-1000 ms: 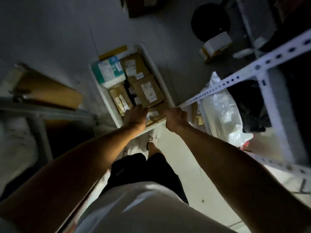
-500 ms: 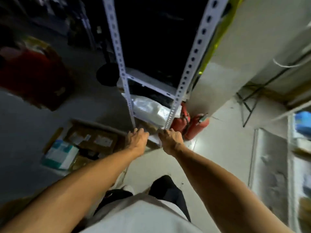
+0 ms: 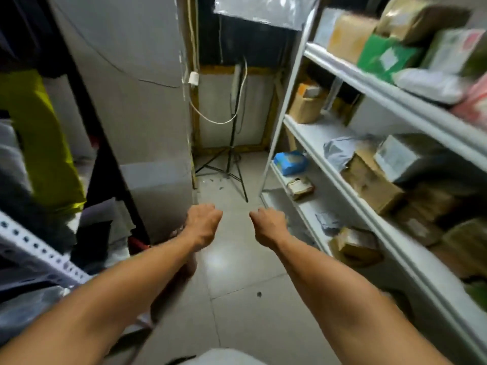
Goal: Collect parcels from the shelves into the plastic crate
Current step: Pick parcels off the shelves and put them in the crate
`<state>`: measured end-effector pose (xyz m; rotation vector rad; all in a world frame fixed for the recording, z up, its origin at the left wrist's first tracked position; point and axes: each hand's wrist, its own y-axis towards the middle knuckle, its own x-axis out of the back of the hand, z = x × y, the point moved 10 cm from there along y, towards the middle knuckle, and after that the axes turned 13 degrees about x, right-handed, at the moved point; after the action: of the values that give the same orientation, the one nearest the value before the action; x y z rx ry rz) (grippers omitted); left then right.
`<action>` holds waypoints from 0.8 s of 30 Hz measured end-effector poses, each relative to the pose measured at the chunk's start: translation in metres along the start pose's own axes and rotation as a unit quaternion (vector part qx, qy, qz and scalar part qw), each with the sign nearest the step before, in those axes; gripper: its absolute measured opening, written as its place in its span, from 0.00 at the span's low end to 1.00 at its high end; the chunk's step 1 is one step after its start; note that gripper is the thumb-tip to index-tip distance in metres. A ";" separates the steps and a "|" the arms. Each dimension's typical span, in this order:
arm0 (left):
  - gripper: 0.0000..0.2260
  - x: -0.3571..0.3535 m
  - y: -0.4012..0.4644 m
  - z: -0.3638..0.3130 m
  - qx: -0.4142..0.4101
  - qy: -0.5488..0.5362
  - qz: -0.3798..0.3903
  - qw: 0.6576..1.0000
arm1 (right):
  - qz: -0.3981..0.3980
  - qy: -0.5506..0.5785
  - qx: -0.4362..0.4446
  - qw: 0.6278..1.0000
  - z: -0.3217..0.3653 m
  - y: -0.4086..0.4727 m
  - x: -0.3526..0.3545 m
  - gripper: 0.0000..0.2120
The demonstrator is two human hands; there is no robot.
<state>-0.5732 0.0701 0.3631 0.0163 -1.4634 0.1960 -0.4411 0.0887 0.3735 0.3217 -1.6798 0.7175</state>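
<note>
Hands, left hand (image 3: 204, 224) and right hand (image 3: 267, 226), hang curled and holding nothing over the floor (image 3: 237, 299) beside white shelves (image 3: 350, 164) stacked with parcels (image 3: 371, 180).

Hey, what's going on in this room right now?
A person stands in a narrow aisle with both arms held out. The left hand and right hand have curled fingers and hold nothing. Parcels, including a blue parcel, sit on the white shelves to the right. No plastic crate is in view.
</note>
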 end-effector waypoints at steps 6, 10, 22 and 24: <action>0.16 0.067 0.080 -0.098 -0.102 -0.024 -0.094 0.990 | 0.005 0.003 -0.146 0.989 -0.140 -0.023 0.014 0.19; 0.13 0.096 0.122 -0.147 -0.161 -0.048 -0.118 0.979 | 0.009 0.013 -0.200 0.980 -0.191 -0.015 0.023 0.20; 0.12 0.131 0.279 -0.226 -0.277 -0.063 -0.106 0.953 | -0.012 0.084 -0.329 0.940 -0.303 0.062 0.045 0.18; 0.13 0.131 0.301 -0.235 -0.285 -0.059 -0.088 0.953 | -0.027 0.127 -0.349 0.928 -0.314 0.073 0.038 0.17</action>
<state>-0.3722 0.4129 0.4337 -0.3135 -1.5826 -0.3836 -0.2462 0.3450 0.4173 -0.2229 -1.5562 0.0799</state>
